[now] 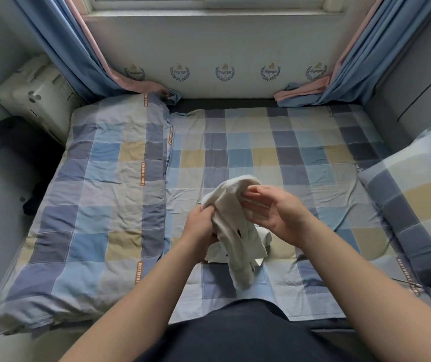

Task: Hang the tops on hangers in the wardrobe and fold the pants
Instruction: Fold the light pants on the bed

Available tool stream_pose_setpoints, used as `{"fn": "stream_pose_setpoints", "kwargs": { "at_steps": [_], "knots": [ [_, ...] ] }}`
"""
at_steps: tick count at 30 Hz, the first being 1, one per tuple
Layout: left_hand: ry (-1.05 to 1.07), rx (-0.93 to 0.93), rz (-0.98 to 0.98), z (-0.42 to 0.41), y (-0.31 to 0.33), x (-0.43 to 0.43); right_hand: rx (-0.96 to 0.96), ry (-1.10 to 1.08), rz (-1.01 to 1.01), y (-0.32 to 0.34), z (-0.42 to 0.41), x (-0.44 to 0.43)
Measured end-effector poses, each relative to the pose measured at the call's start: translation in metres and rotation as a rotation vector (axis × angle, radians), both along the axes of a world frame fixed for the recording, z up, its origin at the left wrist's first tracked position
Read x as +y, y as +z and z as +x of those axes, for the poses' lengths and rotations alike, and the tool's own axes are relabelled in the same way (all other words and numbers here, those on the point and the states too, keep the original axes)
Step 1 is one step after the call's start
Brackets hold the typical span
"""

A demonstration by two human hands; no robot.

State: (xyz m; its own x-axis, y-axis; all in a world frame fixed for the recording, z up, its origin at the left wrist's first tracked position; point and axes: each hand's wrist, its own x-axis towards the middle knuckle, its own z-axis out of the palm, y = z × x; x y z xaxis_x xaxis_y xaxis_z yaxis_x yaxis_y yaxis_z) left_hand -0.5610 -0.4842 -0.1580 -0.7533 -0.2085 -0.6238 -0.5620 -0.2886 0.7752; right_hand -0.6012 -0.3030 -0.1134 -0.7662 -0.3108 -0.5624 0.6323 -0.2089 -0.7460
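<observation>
- white garment (pixel 231 205) is up off the bed (pixel 300 158), held in front of the person, top end bunched between the two hands and the loose tail hanging down to just over the sheet
- left hand (pixel 201 223) has its fingers (pixel 207 210) clenched round a gathered handful of the cloth, so that side is properly grasped
- right hand (pixel 277 212) is at the upper edge with fairly straight fingers and the thumb above them. It's touching the fabric, but I honestly can't tell if it's pinching or just resting there
- can't tell yet if it's a top or pants, too scrunched
- another white piece (pixel 215 253) lies crumpled on the bed right under it
- handling-wise it looks thin, light and totally floppy, so no weight to worry about, but it won't keep any shape by itself
- I'd guess the way to go is to find a seam or hem, take it at two corners and shake it open, rather than holding a wad in the middle
- folded duvet (pixel 104 192) on the left, pillow (pixel 418 205) on the right, no hanger in sight
</observation>
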Motion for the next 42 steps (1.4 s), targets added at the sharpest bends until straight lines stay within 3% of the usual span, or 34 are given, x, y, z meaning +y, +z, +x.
{"fn": "stream_pose_setpoints", "kwargs": {
  "at_steps": [4,7,14,17,19,23,25,27,31,33,35,38,42],
  "knots": [
    [0.125,-0.056,0.221,-0.004,0.004,-0.003,0.141,0.412,0.344,-0.018,0.03,0.015],
    [0.19,-0.08,0.342,-0.005,0.009,-0.002,0.274,0.584,0.5,-0.038,0.057,0.008],
    [0.232,-0.088,0.444,-0.01,0.013,-0.014,0.514,0.359,0.944,-0.059,0.043,0.014],
    [0.22,0.019,0.389,-0.008,0.015,-0.019,0.507,0.242,0.819,-0.036,0.027,0.016],
    [0.109,0.075,0.25,-0.006,0.017,-0.018,0.474,0.171,0.709,-0.021,0.016,0.014],
    [-0.374,0.229,-0.115,0.012,0.023,-0.006,0.352,-0.013,0.502,-0.001,-0.003,0.007],
    [-0.57,0.277,-0.135,0.022,0.023,0.006,0.253,-0.076,0.38,0.008,-0.011,0.003],
    [-0.638,0.319,-0.169,0.027,0.019,0.02,0.179,-0.081,0.31,0.018,-0.016,0.0],
    [-0.483,0.456,-0.432,0.015,0.017,0.028,0.101,-0.051,0.168,0.031,-0.017,-0.003],
    [-0.425,0.438,-0.487,0.006,0.016,0.022,0.092,-0.047,0.08,0.032,-0.014,-0.001],
    [-0.316,0.296,-0.344,0.001,0.016,0.017,0.118,-0.043,0.077,0.028,-0.009,0.003],
    [-0.053,0.071,-0.131,-0.003,0.013,0.008,0.225,0.047,0.28,0.009,0.008,0.011],
    [0.18,-0.025,0.074,-0.003,0.016,-0.004,0.324,0.243,0.526,-0.035,0.038,0.018]
  ]
}}
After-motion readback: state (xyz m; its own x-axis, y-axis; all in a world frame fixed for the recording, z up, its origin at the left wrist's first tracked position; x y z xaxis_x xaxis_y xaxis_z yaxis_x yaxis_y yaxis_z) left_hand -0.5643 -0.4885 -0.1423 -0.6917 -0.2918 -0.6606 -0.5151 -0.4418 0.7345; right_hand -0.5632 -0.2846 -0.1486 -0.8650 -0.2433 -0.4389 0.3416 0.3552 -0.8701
